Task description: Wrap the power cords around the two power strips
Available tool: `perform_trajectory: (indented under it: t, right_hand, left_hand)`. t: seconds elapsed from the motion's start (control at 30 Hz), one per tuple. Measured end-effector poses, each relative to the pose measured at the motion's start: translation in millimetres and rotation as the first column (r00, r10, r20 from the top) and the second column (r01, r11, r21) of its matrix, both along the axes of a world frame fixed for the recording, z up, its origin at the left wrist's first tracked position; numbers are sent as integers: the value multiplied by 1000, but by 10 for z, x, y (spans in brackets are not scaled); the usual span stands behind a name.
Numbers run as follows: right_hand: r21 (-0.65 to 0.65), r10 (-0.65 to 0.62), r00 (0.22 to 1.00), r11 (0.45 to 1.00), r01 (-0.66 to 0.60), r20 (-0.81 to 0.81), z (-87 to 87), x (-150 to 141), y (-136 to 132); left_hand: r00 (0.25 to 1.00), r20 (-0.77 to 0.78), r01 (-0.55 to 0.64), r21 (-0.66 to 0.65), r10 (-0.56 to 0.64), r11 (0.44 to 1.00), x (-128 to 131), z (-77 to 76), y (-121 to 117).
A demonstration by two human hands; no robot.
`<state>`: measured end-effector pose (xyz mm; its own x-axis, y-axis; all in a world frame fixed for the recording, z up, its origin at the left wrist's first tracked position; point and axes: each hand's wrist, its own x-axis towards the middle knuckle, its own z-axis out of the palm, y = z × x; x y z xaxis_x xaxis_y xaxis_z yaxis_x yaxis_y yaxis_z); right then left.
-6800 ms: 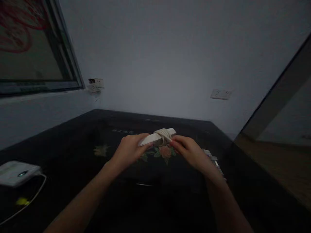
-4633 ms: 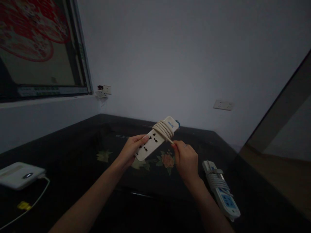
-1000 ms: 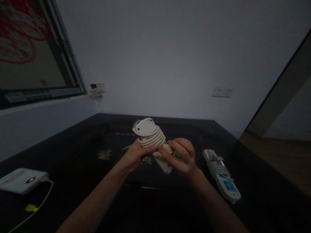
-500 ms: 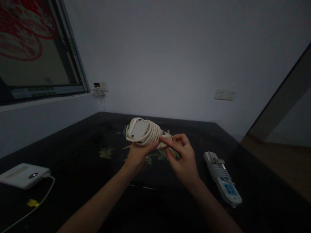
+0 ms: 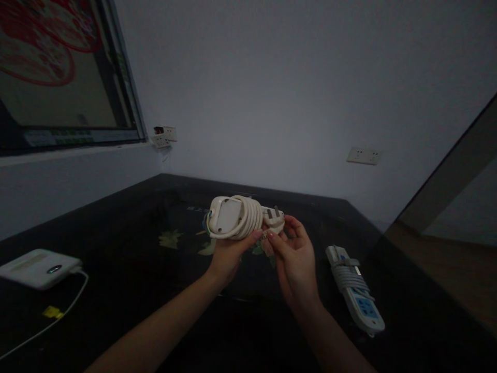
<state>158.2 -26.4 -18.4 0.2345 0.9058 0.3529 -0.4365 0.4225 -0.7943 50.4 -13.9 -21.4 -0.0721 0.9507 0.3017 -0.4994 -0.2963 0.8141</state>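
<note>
Left hand (image 5: pixel 228 256) grips cord-wrapped power strip (image 5: pixel 229 215); right hand (image 5: pixel 298 254) pinches plug (image 5: pixel 275 224) at its 3 o'clock. Second strip (image 5: pixel 362 306) on bench (image 5: pixel 322 215), 4 o'clock from hands.

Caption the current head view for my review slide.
Left hand holds a cord-wrapped white strip, right hand its plug, over a dark table; another wrapped strip lies at right.

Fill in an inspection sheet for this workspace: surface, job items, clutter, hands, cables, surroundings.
Surface: dark tabletop with floral print.
Job items: white power strip, held up; plug, pins showing.
Clutter: second power strip right; white box and yellow item left.
Hands: left hand grips the strip; right hand holds the plug.
Cables: white cord around the held strip, coloured wires at its end; grey cord around the other; thin cable at the box.
Surroundings: wall, window, socket panels.
</note>
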Motion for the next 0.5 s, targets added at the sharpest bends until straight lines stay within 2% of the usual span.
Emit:
perform_trajectory:
  t: [0.13,0.3,0.5]
  right_hand:
    - [-62,-15,999,998,13,-34,-12,7,20]
    - [-101,-15,1000,995,15,0,-50,62,70]
    - [-79,-18,997,997,24,71,-112,104,137]
  left_hand:
    - [1000,12,5,-7,-5,1000,1,-11,18]
    - [999,43,-2,15,2,1000,11,-30,40]
    - [999,43,8,22,-9,1000,5,-68,83]
